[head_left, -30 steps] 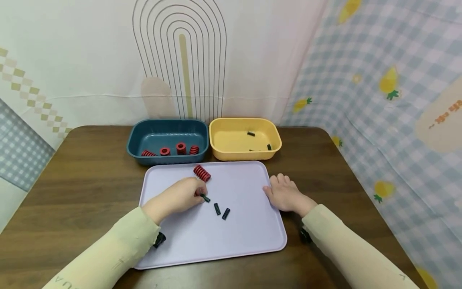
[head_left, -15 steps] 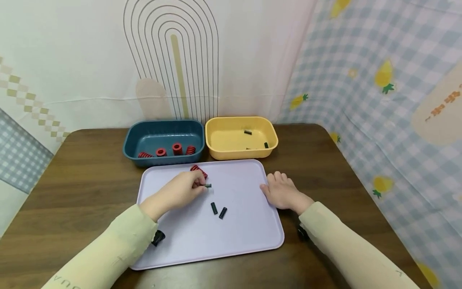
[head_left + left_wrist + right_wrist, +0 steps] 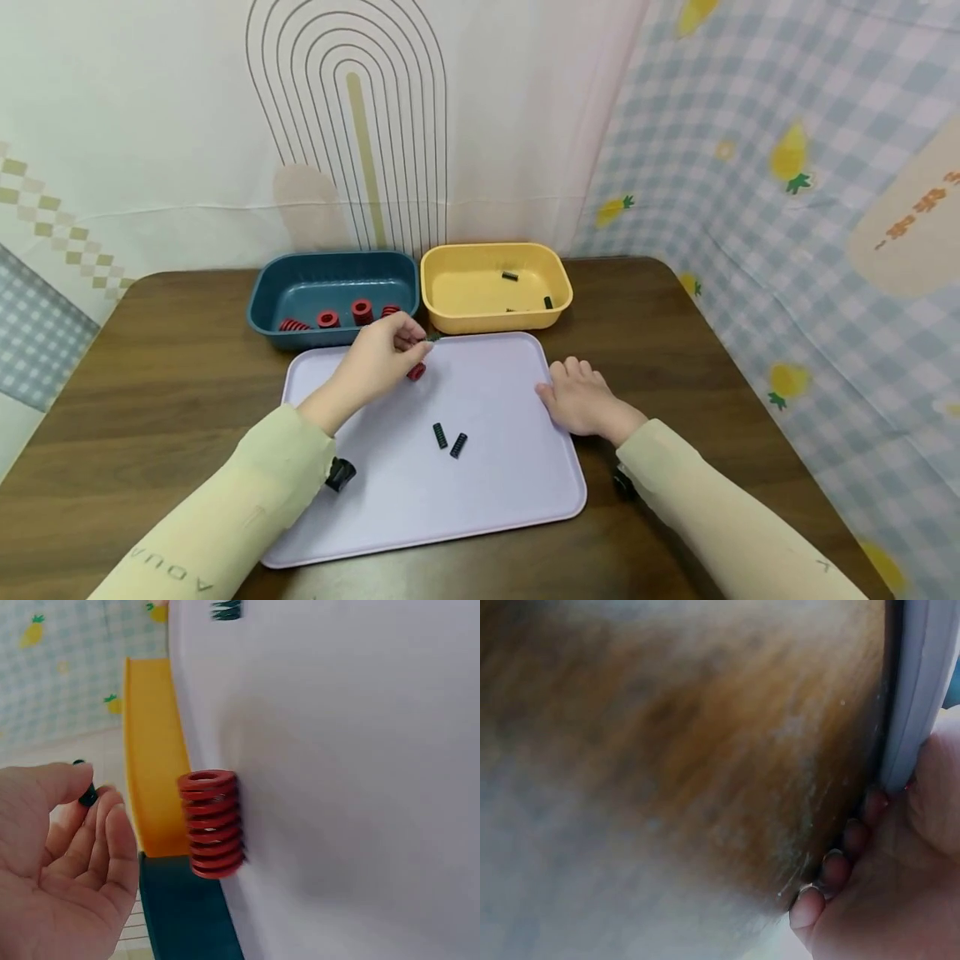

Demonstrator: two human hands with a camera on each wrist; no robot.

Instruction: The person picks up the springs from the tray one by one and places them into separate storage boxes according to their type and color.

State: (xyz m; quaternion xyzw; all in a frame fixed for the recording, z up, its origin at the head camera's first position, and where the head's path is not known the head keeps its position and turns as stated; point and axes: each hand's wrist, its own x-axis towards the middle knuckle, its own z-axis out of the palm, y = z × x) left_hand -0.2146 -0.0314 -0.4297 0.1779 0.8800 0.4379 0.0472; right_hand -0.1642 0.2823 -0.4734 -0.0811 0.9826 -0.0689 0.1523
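Small dark-green coil spring (image 3: 88, 796): clamped in the grip of the left hand (image 3: 375, 357), thumb against fingers; partly hidden by them, exposed end pointing right, long axis roughly crosswise in the head view.
Thick red coil spring (image 3: 212, 825): on the lilac rectangular tray (image 3: 510, 483), below the grip, mostly covered in the head view.
Two loose dark-green springs (image 3: 440, 436): nearer the person than the grip.
Right hand (image 3: 585, 398): well right of the grip, fingers relaxed, at the tray's rim; bench (image 3: 705, 750) blurred there.
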